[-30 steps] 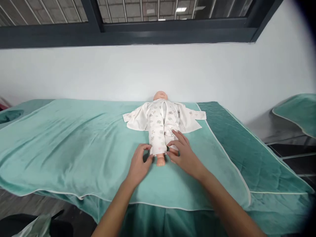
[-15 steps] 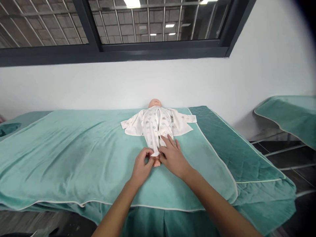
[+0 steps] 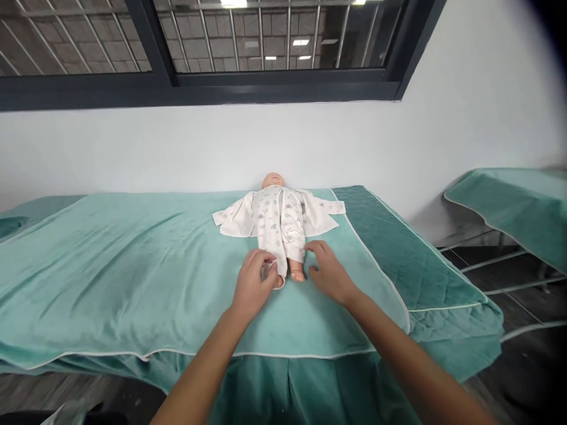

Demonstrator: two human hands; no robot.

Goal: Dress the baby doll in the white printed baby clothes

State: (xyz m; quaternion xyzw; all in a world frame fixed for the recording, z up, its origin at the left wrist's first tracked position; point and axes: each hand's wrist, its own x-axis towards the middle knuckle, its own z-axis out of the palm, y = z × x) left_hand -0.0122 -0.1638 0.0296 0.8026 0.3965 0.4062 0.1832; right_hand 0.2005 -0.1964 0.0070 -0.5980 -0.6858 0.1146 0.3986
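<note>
A baby doll [image 3: 273, 179] lies on its back on a light green blanket [image 3: 177, 283], head toward the wall. It wears white printed pants [image 3: 268, 233] over a white printed top [image 3: 239, 217] whose sleeves spread to both sides. My left hand [image 3: 254, 282] pinches the hem of the pant leg on the left, and a foot shows partly below that hem. Beside the other leg is my right hand [image 3: 330, 273], thumb and fingers apart, fingertips close to the fabric. The bare foot [image 3: 297, 275] and lower shin there stick out of the pant leg.
Beneath the blanket is a darker green quilted bed cover [image 3: 411, 265]. A white wall [image 3: 177, 147] and a dark-framed window [image 3: 283, 93] stand behind the bed. To the right, green cloth [image 3: 514, 198] hangs above metal rails [image 3: 505, 261].
My right hand has left the hem between the feet and moved right, opening. The right-hand foot is now uncovered. My left hand still grips the left pant leg.
</note>
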